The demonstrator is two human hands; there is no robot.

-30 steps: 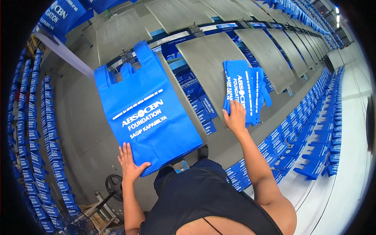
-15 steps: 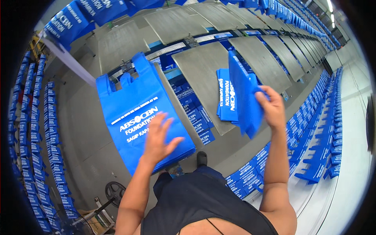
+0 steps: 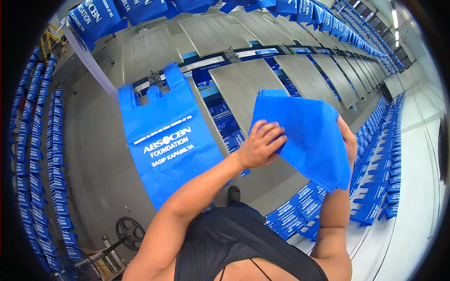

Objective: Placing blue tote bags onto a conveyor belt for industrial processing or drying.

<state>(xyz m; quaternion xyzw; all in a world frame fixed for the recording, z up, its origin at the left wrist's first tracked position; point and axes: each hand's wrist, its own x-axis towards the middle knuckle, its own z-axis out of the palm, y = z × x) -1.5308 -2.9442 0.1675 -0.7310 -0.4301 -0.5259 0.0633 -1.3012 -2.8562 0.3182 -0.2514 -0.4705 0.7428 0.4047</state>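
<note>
Head cam: left fisheye of a head-worn side-by-side pair, upright, unmirrored. Looks down and forward past the wearer's black top [image 3: 234, 234]. Left hand [image 3: 265, 143] near mid-frame, right hand [image 3: 347, 133] right of it, both close; the folded blue bag [image 3: 302, 136] there masks some grey panels [image 3: 246, 84] behind. Reach is wide: floor [image 3: 93, 154] lower left, ceiling lights [image 3: 394, 21] far upper right. Edges bend toward the rim, corners black.
</note>
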